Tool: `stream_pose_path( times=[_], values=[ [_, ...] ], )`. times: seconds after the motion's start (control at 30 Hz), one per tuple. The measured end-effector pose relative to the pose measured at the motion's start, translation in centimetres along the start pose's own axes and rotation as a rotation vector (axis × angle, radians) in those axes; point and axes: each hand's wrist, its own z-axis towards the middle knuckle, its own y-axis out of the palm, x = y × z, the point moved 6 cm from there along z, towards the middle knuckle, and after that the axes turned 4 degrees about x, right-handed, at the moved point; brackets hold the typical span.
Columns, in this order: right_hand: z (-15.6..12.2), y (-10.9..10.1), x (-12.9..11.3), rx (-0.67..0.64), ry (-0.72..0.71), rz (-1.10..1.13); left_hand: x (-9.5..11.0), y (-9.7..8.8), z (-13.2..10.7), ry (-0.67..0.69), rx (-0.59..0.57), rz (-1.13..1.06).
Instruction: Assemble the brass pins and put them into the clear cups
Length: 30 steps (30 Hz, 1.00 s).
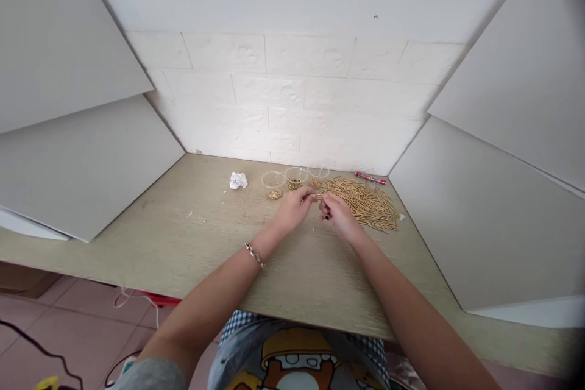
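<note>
Rod pile (368,202) sits on the right part of the tabletop (219,256), gold-coloured pieces spread loosely. Your right hand (336,210) is at the pile's left margin, fingers curled in; your left hand (297,206) is just left of that, fingertips drawn together. Whether either grips a rod, you cannot tell from here; too small. Three clear cups (296,174), gold-coloured pieces showing in them, stand in a row left of the pile. Red-labelled tube (370,178) just behind the pile; back wall (283,103) beyond. Right-hand panel (498,219) limits you near the pile's right side. Widest room: left of the pile, past crumpled paper (238,180), and nearward to the front edge.
</note>
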Motion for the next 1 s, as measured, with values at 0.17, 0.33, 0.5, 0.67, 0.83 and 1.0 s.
stream_pose_path(
  times=[0.17,0.33,0.5,0.67,0.83,1.0],
  values=[
    [-0.1,-0.6,-0.7,0.103,-0.094,-0.299,-1.6,0.4,0.6,-0.21,-0.003,-0.367],
    [-0.5,-0.9,-1.4,0.176,-0.131,-0.5,-1.6,0.6,0.6,-0.225,-0.06,-0.402],
    [-0.8,-1.1,-2.1,0.275,-0.235,-0.66,-1.5,0.5,0.5,-0.242,-0.069,-0.377],
    [-1.1,-0.4,-2.5,0.253,-0.406,-0.825,-1.3,0.7,0.4,-0.252,-0.067,-0.423],
    [-1.5,0.1,-2.7,0.241,-0.476,-0.86,-1.2,0.6,0.4,-0.249,-0.058,-0.441],
    [-1.5,0.3,-2.8,0.208,-0.505,-0.9,-1.3,0.6,0.4,-0.244,-0.066,-0.43]
  ],
)
